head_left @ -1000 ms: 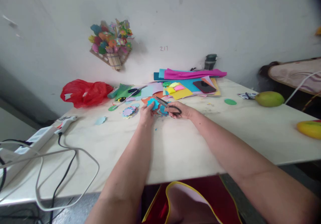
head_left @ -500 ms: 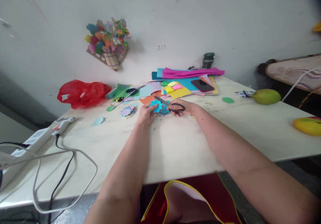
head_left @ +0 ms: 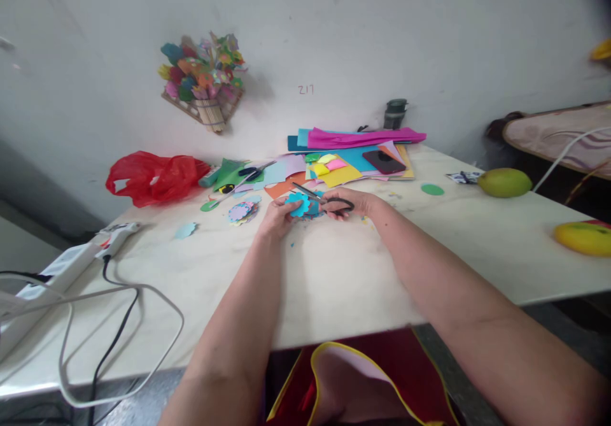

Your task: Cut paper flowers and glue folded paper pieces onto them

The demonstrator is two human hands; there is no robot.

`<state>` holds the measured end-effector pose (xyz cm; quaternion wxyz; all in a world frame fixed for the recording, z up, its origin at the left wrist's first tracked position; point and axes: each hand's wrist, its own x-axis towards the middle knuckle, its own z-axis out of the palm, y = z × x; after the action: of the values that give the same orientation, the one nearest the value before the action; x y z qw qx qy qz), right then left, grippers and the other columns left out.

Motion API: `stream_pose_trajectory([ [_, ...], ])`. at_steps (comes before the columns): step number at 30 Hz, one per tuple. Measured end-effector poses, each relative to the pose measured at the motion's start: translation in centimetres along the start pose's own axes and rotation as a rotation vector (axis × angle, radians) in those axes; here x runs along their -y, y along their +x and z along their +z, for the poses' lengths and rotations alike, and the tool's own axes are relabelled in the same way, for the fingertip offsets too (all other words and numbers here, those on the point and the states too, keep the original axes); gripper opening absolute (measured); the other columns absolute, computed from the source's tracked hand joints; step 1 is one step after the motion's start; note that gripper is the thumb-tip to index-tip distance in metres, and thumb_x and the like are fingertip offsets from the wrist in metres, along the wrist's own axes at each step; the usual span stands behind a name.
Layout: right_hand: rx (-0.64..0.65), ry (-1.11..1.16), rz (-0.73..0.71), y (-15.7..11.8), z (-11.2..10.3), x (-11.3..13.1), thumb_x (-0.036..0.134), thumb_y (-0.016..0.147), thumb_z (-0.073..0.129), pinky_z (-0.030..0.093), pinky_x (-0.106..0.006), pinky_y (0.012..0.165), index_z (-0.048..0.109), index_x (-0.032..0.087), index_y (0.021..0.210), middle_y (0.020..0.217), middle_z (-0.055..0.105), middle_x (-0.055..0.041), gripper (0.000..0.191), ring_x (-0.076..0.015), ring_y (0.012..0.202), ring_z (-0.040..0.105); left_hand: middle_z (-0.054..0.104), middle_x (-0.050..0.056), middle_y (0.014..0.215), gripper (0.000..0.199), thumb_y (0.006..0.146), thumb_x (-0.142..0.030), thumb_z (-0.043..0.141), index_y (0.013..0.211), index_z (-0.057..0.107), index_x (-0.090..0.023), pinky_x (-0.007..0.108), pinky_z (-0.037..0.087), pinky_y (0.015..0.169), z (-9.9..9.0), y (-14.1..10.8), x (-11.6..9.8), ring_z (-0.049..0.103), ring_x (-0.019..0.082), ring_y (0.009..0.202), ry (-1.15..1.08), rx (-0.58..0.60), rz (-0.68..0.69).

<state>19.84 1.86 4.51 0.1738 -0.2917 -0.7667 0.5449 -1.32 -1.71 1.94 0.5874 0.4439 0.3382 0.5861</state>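
Near the middle of the table, my left hand pinches a blue scalloped paper piece by its left side. My right hand is wrapped round dark-handled scissors, whose blades point left over the top of the blue paper. More blue paper lies beneath the blades, partly hidden by the fingers. Left of my left hand sits a stack of scalloped paper discs, a lilac one on top. A single light blue scalloped piece lies further left.
Coloured sheets with a phone on them lie behind my hands. A second pair of scissors and a red bag are back left. Cables run along the left. Mangoes and a green disc are right.
The view has shifted slightly. Both hands keep their hold on the blue paper and the scissors, and the scissor blades look a little closer together.
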Motion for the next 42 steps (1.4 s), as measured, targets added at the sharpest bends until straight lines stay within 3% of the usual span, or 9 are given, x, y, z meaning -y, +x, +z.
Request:
stream_pose_trajectory([
  [25,-0.001,0.001,0.021,0.20,0.00,-0.15,0.039,0.075,0.065,0.028,-0.015,0.032,0.054,0.014,0.075,0.052,0.057,0.0027,0.027,-0.0055,0.038,0.049,0.060,0.001,0.055,0.020,0.053,-0.018,0.079,0.060,0.061,-0.011,0.022,0.038,0.046,-0.30,0.11,0.24,0.051,0.009,0.046,0.008,0.005,-0.021],
  [35,-0.016,0.013,0.040,0.13,0.08,-0.09,0.038,0.075,0.066,0.025,-0.016,0.031,0.053,0.015,0.073,0.048,0.054,0.0038,0.026,-0.0054,0.035,0.046,0.063,0.002,0.058,0.022,0.051,-0.018,0.080,0.062,0.063,-0.011,0.022,0.047,0.051,-0.06,-0.03,0.03,0.056,0.009,0.049,-0.033,0.003,-0.024],
  [42,-0.036,0.003,0.033,0.09,0.35,0.10,0.036,0.075,0.065,0.022,-0.016,0.031,0.052,0.015,0.072,0.048,0.054,0.0037,0.025,-0.0046,0.035,0.044,0.068,0.004,0.064,0.023,0.050,-0.019,0.081,0.065,0.065,-0.011,0.030,0.055,0.065,-0.17,0.03,0.10,0.066,0.017,0.062,-0.051,0.000,-0.001],
])
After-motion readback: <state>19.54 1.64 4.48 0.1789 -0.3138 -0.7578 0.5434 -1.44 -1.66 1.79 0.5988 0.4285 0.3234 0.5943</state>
